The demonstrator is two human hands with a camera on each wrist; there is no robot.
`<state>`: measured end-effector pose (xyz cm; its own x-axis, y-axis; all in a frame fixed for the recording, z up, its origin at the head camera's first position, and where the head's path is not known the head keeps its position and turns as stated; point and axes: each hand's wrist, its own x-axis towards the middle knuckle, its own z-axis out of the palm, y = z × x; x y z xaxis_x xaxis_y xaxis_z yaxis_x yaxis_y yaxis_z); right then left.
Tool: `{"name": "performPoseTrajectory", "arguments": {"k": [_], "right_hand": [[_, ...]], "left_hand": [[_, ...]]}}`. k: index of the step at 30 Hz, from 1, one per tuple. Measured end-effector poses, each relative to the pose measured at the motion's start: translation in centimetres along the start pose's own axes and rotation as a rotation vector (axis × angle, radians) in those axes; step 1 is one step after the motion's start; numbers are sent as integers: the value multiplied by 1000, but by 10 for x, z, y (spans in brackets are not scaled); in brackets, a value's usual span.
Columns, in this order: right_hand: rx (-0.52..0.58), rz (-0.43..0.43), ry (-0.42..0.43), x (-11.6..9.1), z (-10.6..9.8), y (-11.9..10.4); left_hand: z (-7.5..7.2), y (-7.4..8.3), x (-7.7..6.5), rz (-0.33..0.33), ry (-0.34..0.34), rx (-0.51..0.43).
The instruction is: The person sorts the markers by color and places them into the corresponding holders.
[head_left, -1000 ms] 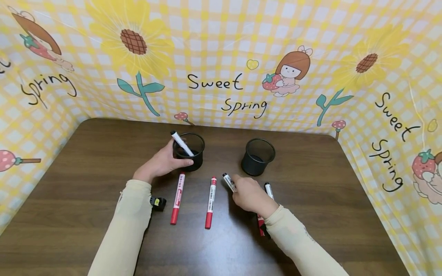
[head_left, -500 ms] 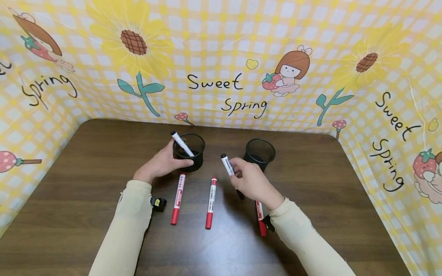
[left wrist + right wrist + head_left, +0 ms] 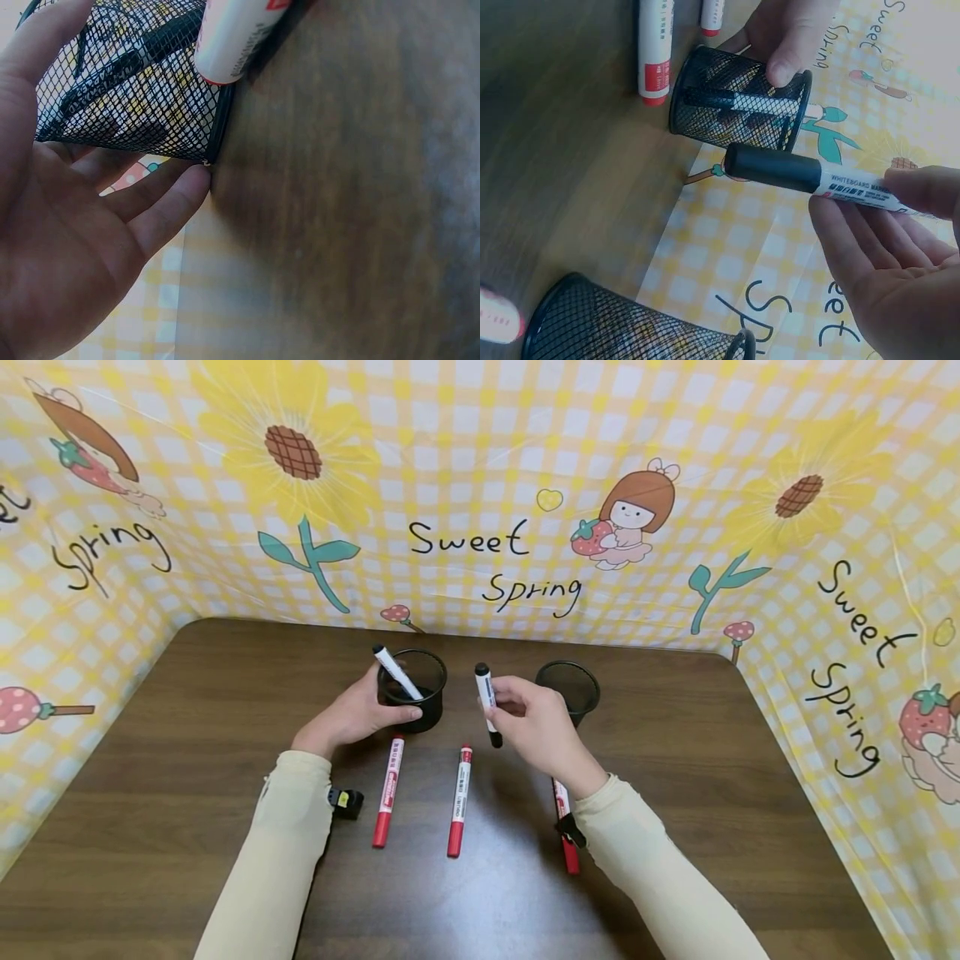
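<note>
My left hand (image 3: 360,710) grips the left black mesh pen cup (image 3: 427,714) from its left side, thumb across the front. One black-capped whiteboard marker (image 3: 397,672) leans inside that cup, its end over the rim. Between the two cups, my right hand (image 3: 543,722) pinches another whiteboard marker (image 3: 855,185) between thumb and fingers. In the head view this marker stands nearly upright, black at both ends, to the right of the left cup. The right wrist view shows its black end pointing toward the left cup.
A second mesh cup (image 3: 573,681) stands behind my right hand, partly covered by it. Red-capped markers lie on the wooden table: one on the left (image 3: 388,789), one in the middle (image 3: 459,802), and one under the right wrist (image 3: 571,856). A patterned cloth (image 3: 480,460) hangs behind.
My right hand has lifted the black-capped marker off the table, moving it back and more upright. Another black-capped marker, seen earlier to the right, is now hidden. The left hand stays put.
</note>
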<state>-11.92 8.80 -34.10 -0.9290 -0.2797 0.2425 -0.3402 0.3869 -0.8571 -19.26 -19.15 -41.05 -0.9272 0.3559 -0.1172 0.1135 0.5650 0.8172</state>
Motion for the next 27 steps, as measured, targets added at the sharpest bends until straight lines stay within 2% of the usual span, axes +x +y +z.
{"name": "performPoseTrajectory", "arguments": {"k": [7, 17, 27], "right_hand": [[29, -21, 60, 15, 8, -4], [147, -40, 134, 46, 18, -17], [145, -55, 177, 73, 33, -18]], "left_hand": [[-1, 1, -1, -10, -3, 5], [0, 0, 0, -1, -2, -13], [0, -1, -1, 0, -6, -31]]}}
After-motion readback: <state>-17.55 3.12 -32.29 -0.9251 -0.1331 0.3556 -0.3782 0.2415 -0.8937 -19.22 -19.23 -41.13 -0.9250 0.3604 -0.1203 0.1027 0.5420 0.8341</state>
